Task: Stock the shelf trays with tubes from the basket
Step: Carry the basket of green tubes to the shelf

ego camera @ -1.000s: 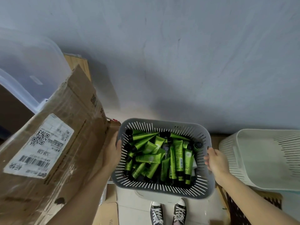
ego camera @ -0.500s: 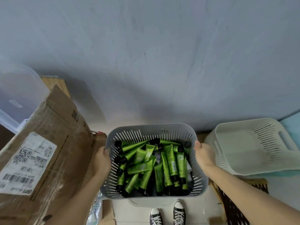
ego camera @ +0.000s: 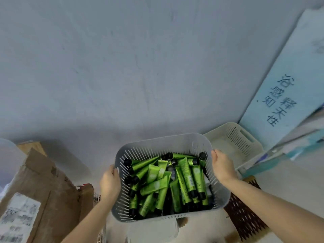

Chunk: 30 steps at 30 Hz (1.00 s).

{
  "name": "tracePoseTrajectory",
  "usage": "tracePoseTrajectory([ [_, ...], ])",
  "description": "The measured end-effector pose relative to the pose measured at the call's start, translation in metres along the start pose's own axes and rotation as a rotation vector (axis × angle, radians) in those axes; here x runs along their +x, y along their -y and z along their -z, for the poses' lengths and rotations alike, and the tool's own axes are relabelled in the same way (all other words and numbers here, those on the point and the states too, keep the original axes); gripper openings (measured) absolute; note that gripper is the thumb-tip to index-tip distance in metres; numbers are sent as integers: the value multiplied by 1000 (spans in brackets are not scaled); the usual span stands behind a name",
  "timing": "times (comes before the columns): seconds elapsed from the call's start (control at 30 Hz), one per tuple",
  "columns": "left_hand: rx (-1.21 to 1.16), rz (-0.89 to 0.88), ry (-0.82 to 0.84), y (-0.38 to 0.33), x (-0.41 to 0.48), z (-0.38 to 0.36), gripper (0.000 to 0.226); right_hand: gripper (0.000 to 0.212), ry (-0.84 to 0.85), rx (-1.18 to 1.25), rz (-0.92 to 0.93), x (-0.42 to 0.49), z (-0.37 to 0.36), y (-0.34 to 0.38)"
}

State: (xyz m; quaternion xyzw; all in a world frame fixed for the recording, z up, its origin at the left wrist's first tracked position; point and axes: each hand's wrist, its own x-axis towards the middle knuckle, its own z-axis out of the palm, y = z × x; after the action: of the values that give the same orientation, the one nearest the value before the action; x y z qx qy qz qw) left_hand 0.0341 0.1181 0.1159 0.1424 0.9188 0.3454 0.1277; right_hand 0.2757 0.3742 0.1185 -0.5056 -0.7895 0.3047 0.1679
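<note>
Between the hands, a grey slotted basket (ego camera: 163,142) holds bright green tubes (ego camera: 185,171) with black caps. Right of it sits a cream basket (ego camera: 233,137); left, a brown cardboard box (ego camera: 43,181).

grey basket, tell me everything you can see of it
The grey basket looks like plastic, roughly rectangular with rounded corners and slotted walls. It is held in the air, tilted slightly, the left hand on its left rim and the right hand on its right rim. Green tubes with black caps lie jumbled inside.

Slotted grey plastic basket (ego camera: 163,142), glossy green tubes (ego camera: 185,171), creased cardboard box (ego camera: 52,190).
</note>
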Motion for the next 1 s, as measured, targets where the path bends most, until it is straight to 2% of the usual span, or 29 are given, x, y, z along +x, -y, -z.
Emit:
tracePoseTrajectory([
  [0.2,7,-161,101,-86,-16,-21,26,39,-152,23,-40,-8,87,-34],
  [0.4,-29,-245,209,-172,-62,-71,32,35,-279,12,-153,-30,173,-101],
  [0.6,-32,-329,321,-248,-142,-137,36,29,-410,7,-271,-72,260,-188],
  [0.77,-24,-422,390,-314,-224,-209,28,30,-499,13,-396,-114,336,-279],
  [1.0,-16,-552,594,-385,-330,-314,32,28,-687,56,-607,-190,422,-374],
])
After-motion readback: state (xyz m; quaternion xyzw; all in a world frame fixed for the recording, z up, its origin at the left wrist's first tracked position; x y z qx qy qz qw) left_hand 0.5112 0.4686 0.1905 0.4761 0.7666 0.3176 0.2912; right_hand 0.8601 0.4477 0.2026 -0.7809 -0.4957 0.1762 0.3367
